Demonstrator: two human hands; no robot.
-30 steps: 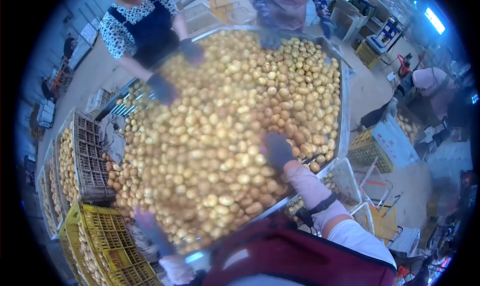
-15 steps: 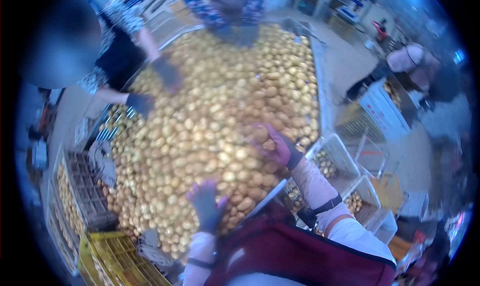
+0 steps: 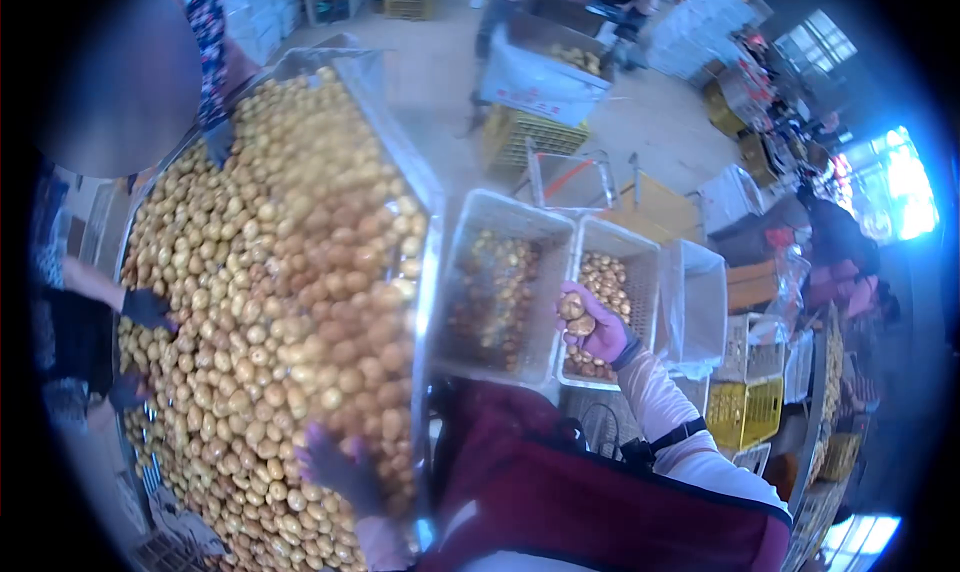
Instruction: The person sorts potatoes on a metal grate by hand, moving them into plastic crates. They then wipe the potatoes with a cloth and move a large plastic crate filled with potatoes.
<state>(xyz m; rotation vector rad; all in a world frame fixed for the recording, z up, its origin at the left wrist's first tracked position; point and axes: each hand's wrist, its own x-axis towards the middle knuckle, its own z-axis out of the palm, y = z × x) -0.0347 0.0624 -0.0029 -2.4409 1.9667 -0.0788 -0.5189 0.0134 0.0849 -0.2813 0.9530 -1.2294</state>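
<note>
My right hand, in a purple and grey glove, is closed around a couple of round, brown potato-like items. It hangs over a crate that holds more of the same. To its left stands another crate, partly filled. My left hand, gloved and with its fingers spread, rests on the large heap of these items on the metal-edged table. Nothing is held in it.
Two co-workers' gloved hands reach onto the heap from the left, and another person's hand touches its far side. Beyond are a white-covered box, a yellow crate and a translucent bin.
The view has turned to the right. My right hand, with the items in it, has moved from above the heap to above the crate. My left hand remains spread on the heap.
</note>
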